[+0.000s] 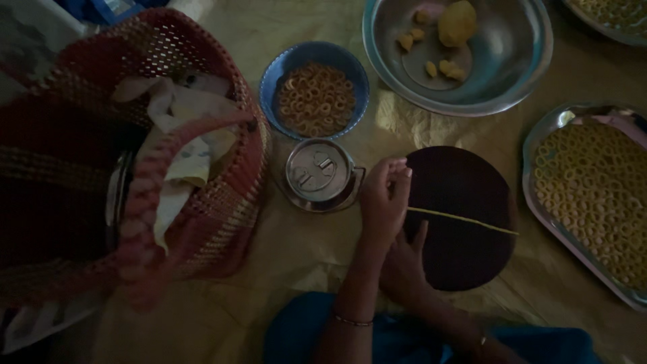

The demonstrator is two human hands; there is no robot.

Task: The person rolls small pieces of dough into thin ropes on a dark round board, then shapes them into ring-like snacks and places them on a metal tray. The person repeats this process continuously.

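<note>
1. A thin yellow dough strand [465, 220] lies across my dark round board [465, 202], running from the board's left edge toward its right.
2. My left hand [384, 195] pinches the strand's left end, its grip closed on it at the board's rim.
3. My right hand [404, 259] rests at the board's lower left, partly under the left; whether its grip is closed I cannot tell.
4. A small lidded steel tin [319, 172] stands just left of the board.
5. Behind it sits a blue bowl [283, 64] of dough rings; a steel tray [539, 138] of rings lies to the right.
6. A woven basket [222, 195] stands far left.
</note>
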